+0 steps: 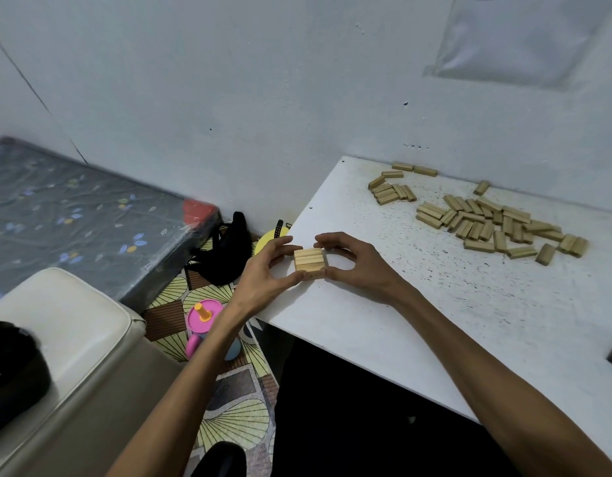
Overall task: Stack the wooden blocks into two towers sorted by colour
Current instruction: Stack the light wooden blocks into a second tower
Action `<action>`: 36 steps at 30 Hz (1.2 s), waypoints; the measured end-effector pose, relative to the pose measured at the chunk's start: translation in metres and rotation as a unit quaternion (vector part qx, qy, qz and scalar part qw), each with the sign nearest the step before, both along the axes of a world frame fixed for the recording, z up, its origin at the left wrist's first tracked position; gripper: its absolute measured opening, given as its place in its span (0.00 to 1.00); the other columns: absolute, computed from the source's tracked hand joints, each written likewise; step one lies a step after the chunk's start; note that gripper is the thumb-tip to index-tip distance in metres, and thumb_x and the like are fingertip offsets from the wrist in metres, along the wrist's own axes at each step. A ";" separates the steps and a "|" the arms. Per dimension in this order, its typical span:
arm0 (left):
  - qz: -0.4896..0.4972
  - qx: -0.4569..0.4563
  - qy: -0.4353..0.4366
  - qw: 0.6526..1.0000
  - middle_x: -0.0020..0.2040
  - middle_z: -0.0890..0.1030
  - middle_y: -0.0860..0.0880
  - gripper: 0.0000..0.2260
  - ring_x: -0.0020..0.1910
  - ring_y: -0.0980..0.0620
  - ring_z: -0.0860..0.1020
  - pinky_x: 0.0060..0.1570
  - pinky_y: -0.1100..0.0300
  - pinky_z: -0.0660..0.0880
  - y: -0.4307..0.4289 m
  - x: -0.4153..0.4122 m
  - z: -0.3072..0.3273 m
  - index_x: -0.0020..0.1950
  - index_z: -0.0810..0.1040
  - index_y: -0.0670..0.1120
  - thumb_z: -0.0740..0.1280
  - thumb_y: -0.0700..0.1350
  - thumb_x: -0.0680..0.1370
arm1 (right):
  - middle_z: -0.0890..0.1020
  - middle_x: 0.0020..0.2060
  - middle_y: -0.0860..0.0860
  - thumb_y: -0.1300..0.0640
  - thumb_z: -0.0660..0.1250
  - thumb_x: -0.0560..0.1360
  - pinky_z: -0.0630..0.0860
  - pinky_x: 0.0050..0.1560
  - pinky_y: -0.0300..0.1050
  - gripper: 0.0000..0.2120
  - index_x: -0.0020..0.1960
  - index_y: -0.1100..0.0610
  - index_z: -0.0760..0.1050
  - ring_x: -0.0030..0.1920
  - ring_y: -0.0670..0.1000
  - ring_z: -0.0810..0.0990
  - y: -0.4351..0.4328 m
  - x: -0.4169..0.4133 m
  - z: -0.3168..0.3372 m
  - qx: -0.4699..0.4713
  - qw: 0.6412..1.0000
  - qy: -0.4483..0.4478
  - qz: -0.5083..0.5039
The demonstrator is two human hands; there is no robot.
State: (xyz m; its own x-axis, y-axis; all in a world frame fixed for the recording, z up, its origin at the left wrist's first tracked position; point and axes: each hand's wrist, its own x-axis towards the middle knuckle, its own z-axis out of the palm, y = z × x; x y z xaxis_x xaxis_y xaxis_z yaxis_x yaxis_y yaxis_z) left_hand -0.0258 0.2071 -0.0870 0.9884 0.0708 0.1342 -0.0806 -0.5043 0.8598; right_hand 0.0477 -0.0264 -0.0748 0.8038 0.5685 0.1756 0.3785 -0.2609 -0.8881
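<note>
My left hand (263,266) and right hand (352,266) both close on the block stack (309,263), one from each side. On each hand the thumb presses the stack's near edge and the forefinger hooks over its far corner, so the fingers are narrow and curled round the wood. The block stack is low and square, with three pale blocks lying side by side on top. How many layers sit under them I cannot tell.

It stands on the white table (401,321), and just left of the stack the table's edge drops off, with my left wrist hanging out past it. Right of the stack a broad stretch of speckled tabletop runs to the loose pile (497,225) of blocks, well apart from my right hand. Beyond the stack and to its right, a smaller cluster (390,191) lies near the wall, also well apart.

Past the table edge, left of the stack, a black bag (225,249) sits on the patterned floor, and a yellow disc (265,242) shows just behind my left fingers. Nearer to me than the stack and to its left, a pink toy (205,315) stands on the floor under my left forearm
</note>
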 end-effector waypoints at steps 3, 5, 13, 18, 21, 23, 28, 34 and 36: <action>-0.002 0.001 0.004 1.000 0.66 0.81 0.56 0.32 0.66 0.63 0.78 0.72 0.56 0.72 0.000 0.000 0.001 0.74 0.70 0.54 0.80 0.46 0.73 | 0.83 0.63 0.45 0.61 0.77 0.76 0.75 0.68 0.40 0.26 0.71 0.52 0.75 0.66 0.44 0.79 -0.001 -0.001 0.000 -0.002 1.000 -0.003 -0.001; -0.005 -0.002 0.012 1.000 0.66 0.82 0.56 0.34 0.66 0.62 0.78 0.72 0.56 0.72 0.000 -0.001 0.002 0.75 0.70 0.54 0.81 0.49 0.72 | 0.82 0.64 0.45 0.61 0.77 0.76 0.75 0.69 0.40 0.27 0.72 0.52 0.74 0.67 0.44 0.79 -0.001 -0.001 0.000 -0.006 1.000 -0.006 0.003; -0.023 -0.001 0.039 0.999 0.66 0.81 0.58 0.42 0.68 0.60 0.77 0.74 0.51 0.71 0.004 0.000 0.005 0.77 0.69 0.51 0.79 0.58 0.65 | 0.82 0.64 0.46 0.58 0.80 0.73 0.74 0.70 0.42 0.32 0.73 0.50 0.73 0.68 0.41 0.78 -0.002 0.000 0.002 -0.033 0.999 0.002 0.017; -0.028 0.003 0.040 0.999 0.66 0.81 0.58 0.43 0.68 0.60 0.77 0.74 0.49 0.71 0.006 0.001 0.005 0.77 0.69 0.50 0.79 0.58 0.64 | 0.82 0.63 0.45 0.59 0.80 0.72 0.73 0.71 0.44 0.33 0.73 0.47 0.73 0.68 0.40 0.77 -0.002 0.002 -0.001 -0.050 0.999 0.002 0.014; -0.025 0.004 0.036 0.999 0.66 0.81 0.57 0.43 0.68 0.60 0.77 0.74 0.49 0.72 0.006 0.001 0.005 0.76 0.69 0.51 0.79 0.59 0.64 | 0.82 0.64 0.45 0.59 0.79 0.72 0.74 0.71 0.44 0.32 0.73 0.46 0.73 0.68 0.40 0.77 -0.002 0.003 -0.001 -0.053 0.999 0.000 0.014; -0.021 0.009 0.034 0.999 0.66 0.82 0.57 0.42 0.68 0.60 0.77 0.73 0.49 0.72 0.007 0.001 0.004 0.76 0.70 0.51 0.80 0.59 0.65 | 0.82 0.64 0.44 0.59 0.79 0.72 0.74 0.71 0.44 0.31 0.72 0.47 0.73 0.67 0.39 0.77 -0.002 0.002 -0.001 -0.052 0.999 -0.001 0.011; -0.014 0.019 0.031 0.999 0.66 0.82 0.56 0.38 0.68 0.60 0.78 0.73 0.48 0.72 0.008 0.003 0.001 0.77 0.70 0.50 0.83 0.47 0.70 | 0.82 0.64 0.44 0.59 0.79 0.72 0.74 0.70 0.42 0.30 0.72 0.47 0.74 0.67 0.39 0.77 -0.002 0.002 -0.001 -0.052 0.999 0.002 0.008; -0.026 0.026 0.040 0.999 0.66 0.82 0.58 0.41 0.67 0.60 0.78 0.74 0.49 0.71 0.010 0.004 0.000 0.78 0.68 0.50 0.83 0.46 0.69 | 0.82 0.64 0.45 0.59 0.80 0.72 0.74 0.71 0.43 0.32 0.73 0.48 0.73 0.67 0.39 0.77 -0.002 0.001 0.001 -0.048 0.999 0.010 0.005; -0.028 0.025 0.044 0.998 0.66 0.82 0.59 0.42 0.68 0.60 0.77 0.74 0.50 0.71 0.010 0.005 0.000 0.78 0.68 0.50 0.83 0.48 0.68 | 0.81 0.64 0.44 0.58 0.81 0.71 0.73 0.72 0.44 0.35 0.74 0.48 0.72 0.68 0.39 0.76 -0.002 0.000 0.001 -0.046 0.999 0.014 0.007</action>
